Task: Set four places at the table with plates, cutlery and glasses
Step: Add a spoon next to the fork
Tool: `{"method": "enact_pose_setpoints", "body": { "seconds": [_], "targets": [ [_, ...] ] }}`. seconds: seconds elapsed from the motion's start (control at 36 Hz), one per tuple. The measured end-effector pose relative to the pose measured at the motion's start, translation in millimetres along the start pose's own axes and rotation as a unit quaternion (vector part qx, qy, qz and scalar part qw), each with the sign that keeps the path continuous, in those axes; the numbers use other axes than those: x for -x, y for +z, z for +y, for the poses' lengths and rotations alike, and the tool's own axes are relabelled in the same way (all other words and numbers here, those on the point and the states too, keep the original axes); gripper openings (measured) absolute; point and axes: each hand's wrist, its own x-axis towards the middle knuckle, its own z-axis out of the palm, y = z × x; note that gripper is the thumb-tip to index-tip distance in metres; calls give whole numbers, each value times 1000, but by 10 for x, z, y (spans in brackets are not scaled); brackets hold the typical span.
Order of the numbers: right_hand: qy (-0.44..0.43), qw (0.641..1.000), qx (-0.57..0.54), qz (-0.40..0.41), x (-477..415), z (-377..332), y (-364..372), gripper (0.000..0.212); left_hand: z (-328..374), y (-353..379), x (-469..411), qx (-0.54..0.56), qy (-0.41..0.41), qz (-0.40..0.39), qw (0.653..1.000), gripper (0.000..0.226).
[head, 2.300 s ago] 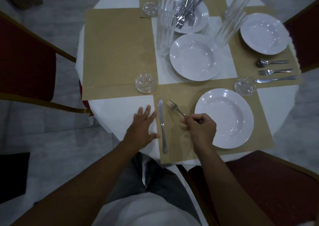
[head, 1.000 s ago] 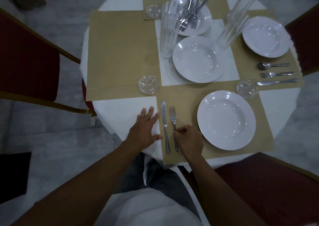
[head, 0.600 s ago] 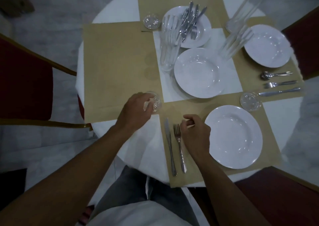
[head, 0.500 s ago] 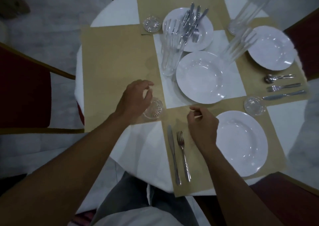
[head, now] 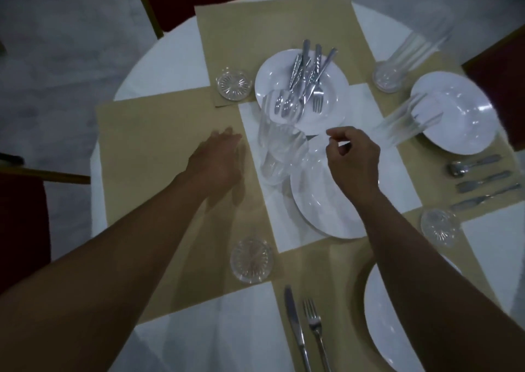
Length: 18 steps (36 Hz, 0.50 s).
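Hands: we see the left hand [head: 216,161] flat, fingers straight, over the left placemat [head: 142,144]; the right hand [head: 352,158] hovers with curled fingers, seemingly empty, though blur leaves us unsure.
Cutlery: spare pieces [head: 305,87] lie heaped in the far plate [head: 332,93], just beyond the right hand.
Glasses: a stack [head: 277,150] stands between the hands.
Near place: knife [head: 295,326] and fork [head: 315,323] lie side by side, left of a plate [head: 377,329].
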Motion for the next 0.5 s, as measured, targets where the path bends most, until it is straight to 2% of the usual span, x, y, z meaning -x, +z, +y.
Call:
{"method": "enact_pose_setpoints", "body": {
  "seconds": [0.19, 0.36, 0.5],
  "targets": [
    [-52, 998, 41, -11, -731, -89, 277, 22, 39, -157, -321, -53, -21, -53, 997, 116],
    [-106, 984, 108, -98, -1179, -265, 516, 26, 66, -117, -422, -101, -21, -64, 993, 115],
    [-181, 947, 213, -158, -1436, -369, 639, 33, 64, -108, -472, -120, -24, -72, 990, 116]
  ]
}}
